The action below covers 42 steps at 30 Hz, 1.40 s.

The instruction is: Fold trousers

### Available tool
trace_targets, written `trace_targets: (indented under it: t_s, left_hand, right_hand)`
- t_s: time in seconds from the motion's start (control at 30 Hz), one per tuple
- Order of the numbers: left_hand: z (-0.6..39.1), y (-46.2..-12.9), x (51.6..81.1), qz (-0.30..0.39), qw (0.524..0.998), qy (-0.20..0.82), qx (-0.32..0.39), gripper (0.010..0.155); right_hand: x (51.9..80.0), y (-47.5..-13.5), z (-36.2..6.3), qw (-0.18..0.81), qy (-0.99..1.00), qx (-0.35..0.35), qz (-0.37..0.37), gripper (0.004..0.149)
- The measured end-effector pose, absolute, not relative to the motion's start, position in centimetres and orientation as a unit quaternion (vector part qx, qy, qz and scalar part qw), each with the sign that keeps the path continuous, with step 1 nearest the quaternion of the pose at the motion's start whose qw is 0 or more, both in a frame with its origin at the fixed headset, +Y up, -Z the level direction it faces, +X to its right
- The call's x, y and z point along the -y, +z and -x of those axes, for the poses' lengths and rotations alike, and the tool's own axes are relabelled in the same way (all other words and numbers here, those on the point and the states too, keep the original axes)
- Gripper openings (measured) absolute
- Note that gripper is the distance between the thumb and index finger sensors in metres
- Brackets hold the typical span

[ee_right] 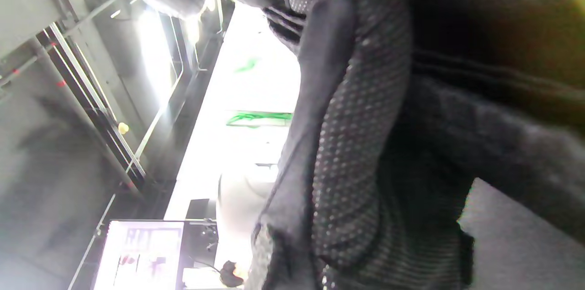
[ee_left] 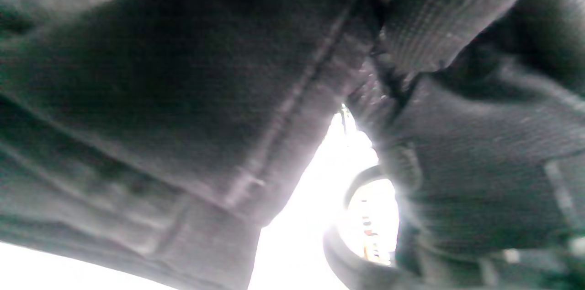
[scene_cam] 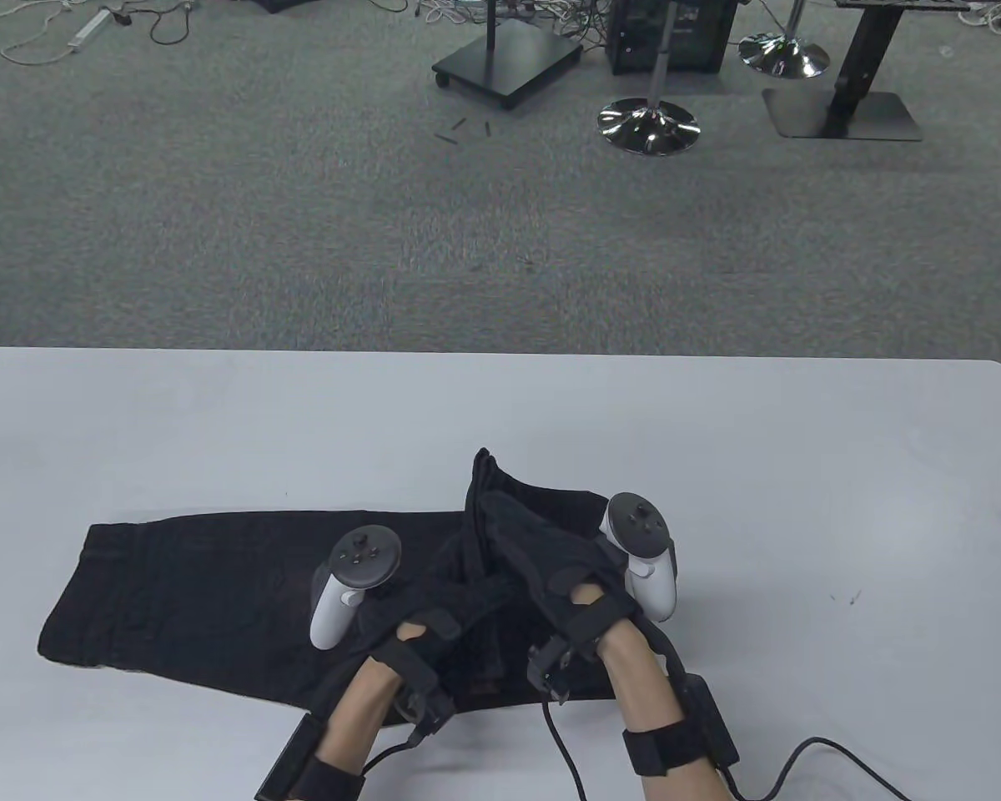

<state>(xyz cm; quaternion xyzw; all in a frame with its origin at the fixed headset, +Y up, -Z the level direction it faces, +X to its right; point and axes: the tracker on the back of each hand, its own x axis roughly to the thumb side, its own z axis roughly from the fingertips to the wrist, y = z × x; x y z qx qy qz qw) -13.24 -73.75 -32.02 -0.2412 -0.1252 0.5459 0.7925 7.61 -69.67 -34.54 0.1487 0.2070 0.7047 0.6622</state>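
Note:
Black trousers (scene_cam: 200, 592) lie across the near part of the white table (scene_cam: 717, 467), flat on the left. Their right part is bunched and raised into a peak (scene_cam: 488, 480) between my hands. My left hand (scene_cam: 430, 605) grips the fabric near the middle. My right hand (scene_cam: 542, 563) grips the raised fold just right of it. Both hands' fingers are hidden in the cloth in the table view. The left wrist view is filled with dark cloth and a seam (ee_left: 183, 98). The right wrist view shows dotted glove fingers (ee_right: 356, 143) against dark cloth (ee_right: 512, 143).
Cables (scene_cam: 834, 751) run from my right wrist over the table's near edge. Beyond the far edge is grey carpet (scene_cam: 300, 209) with stool bases (scene_cam: 646, 125) and a stand base (scene_cam: 509, 62).

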Motion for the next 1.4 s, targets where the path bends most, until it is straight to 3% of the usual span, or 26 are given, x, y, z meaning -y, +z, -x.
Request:
trace_targets:
  t_s: [0.2,0.3,0.57,0.83,1.03,1.17,1.4]
  left_hand:
    - [13.4,-32.2,74.2,0.279,0.760,0.572,0.132,0.076]
    - [13.5,-32.3,74.3,0.303,0.755,0.562,0.147,0.080]
    - [13.4,-32.2,73.8,0.249,0.834,0.479,0.118,0.080]
    - [13.1,-31.8,72.8,0.206,0.894,0.389,0.088,0.062]
    - [14.8,-30.6,67.9,0.118,0.926,0.347,0.084,0.062]
    - [17.0,-29.3,63.8,0.049,0.943,0.323,0.062,0.062]
    - [22.2,-27.7,58.5,-0.012,0.956,0.292,0.004,0.062]
  right_hand:
    - [69.7,-34.6,-8.3,0.660,0.699,-0.229,-0.153,0.054]
    - [69.6,-34.6,-8.2,0.647,0.709,-0.231,-0.157,0.054]
    - [69.0,-34.2,-7.5,0.615,0.734,-0.232,-0.171,0.054]
    - [68.7,-33.9,-7.6,0.576,0.769,-0.217,-0.172,0.055]
    - [68.0,-34.3,-9.5,0.608,0.764,-0.162,-0.141,0.058]
    - [68.1,-34.4,-10.5,0.617,0.759,-0.160,-0.131,0.058]
    - [68.4,-34.6,-10.4,0.616,0.759,-0.168,-0.130,0.059]
